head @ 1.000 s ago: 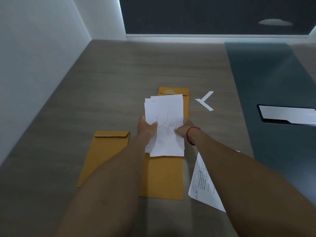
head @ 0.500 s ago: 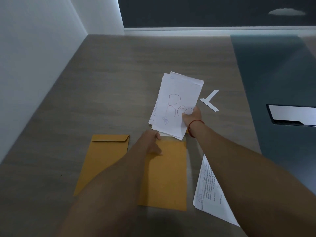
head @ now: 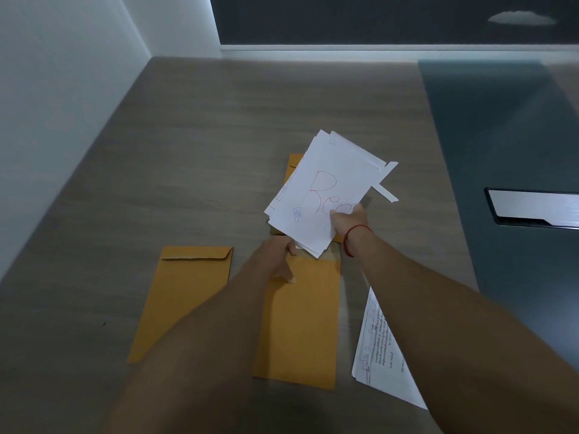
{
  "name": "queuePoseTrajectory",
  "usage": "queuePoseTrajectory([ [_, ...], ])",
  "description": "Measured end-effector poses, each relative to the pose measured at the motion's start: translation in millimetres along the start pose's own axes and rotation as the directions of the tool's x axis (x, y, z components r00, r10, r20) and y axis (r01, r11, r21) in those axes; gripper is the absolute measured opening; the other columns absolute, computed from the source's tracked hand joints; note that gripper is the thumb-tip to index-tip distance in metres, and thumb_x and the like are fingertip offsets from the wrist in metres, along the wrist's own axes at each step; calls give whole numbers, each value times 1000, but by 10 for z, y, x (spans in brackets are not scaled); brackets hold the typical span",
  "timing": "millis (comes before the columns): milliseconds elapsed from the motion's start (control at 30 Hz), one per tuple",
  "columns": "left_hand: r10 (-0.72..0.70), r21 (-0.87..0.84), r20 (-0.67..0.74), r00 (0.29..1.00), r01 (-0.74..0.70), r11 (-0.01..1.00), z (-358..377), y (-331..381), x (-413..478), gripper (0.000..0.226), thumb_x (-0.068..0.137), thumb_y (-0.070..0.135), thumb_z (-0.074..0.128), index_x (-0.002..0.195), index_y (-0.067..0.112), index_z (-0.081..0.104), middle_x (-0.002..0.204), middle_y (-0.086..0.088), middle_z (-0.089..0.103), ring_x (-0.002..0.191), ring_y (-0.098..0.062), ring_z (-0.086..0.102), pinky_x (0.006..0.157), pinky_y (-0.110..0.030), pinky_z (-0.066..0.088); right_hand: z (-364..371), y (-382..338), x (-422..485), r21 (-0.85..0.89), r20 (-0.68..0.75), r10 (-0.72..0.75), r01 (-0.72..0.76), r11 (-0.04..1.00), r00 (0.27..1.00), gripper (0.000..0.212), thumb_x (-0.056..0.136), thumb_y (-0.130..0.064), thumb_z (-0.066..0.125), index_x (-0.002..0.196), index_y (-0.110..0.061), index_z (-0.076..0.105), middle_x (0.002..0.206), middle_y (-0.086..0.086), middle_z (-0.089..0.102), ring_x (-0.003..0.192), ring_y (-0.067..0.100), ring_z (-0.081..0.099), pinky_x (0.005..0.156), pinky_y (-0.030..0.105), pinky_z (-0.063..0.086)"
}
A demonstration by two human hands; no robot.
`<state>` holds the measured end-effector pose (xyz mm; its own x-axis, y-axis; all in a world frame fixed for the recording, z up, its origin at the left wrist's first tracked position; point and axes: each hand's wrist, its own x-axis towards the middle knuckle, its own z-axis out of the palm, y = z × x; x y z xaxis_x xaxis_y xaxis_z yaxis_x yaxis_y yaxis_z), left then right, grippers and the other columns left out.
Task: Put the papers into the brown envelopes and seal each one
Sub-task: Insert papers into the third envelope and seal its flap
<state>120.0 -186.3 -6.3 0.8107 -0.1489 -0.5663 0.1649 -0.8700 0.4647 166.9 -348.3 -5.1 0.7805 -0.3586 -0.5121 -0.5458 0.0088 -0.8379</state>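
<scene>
My right hand [head: 347,219] grips a stack of white papers [head: 322,189] with red handwriting on the top sheet, tilted to the right above the table. Under the stack lies a brown envelope [head: 302,321], its open flap [head: 294,161] showing past the papers' far edge. My left hand [head: 277,256] rests on the upper part of this envelope, fingertips curled at its opening. A second brown envelope [head: 185,296] with its flap folded down lies flat to the left. More printed papers [head: 380,349] lie at the right, partly under my right forearm.
Two white paper strips [head: 387,180] lie just beyond the held stack. A dark mat [head: 507,145] covers the right side of the grey table [head: 203,151], with a flat black and white device [head: 532,208] on it. A white wall borders the left.
My left hand let go of the paper stack and dropped onto the middle envelope. My right hand lifted the stack up and tilted it to the right.
</scene>
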Motion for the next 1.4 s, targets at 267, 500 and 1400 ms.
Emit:
queuePoseTrajectory([
  [267,-35,66,10,999,34,997,-24,39,57,46,58,16,92,89,20,57,125,-10,53,116,-27,53,97,-41,51,24,28,29,2,-26,21,-21,1000,999,41,90,-5,56,129,-5,46,131,10,56,115,23,55,83,20,38],
  [500,-47,145,38,998,41,989,-10,47,75,47,57,20,91,81,23,51,118,-1,49,110,-24,48,94,-40,47,12,48,78,45,-37,13,-11,999,999,42,88,-4,57,129,-5,47,131,9,56,117,23,55,87,22,40],
  [1400,89,-18,-61,994,-90,996,-129,-73,147,18,78,14,77,96,10,75,108,-5,71,102,-22,65,94,-40,54,-131,76,69,-187,112,-143,162,969,983,36,89,-4,57,125,-3,52,127,12,60,114,24,58,94,28,46],
])
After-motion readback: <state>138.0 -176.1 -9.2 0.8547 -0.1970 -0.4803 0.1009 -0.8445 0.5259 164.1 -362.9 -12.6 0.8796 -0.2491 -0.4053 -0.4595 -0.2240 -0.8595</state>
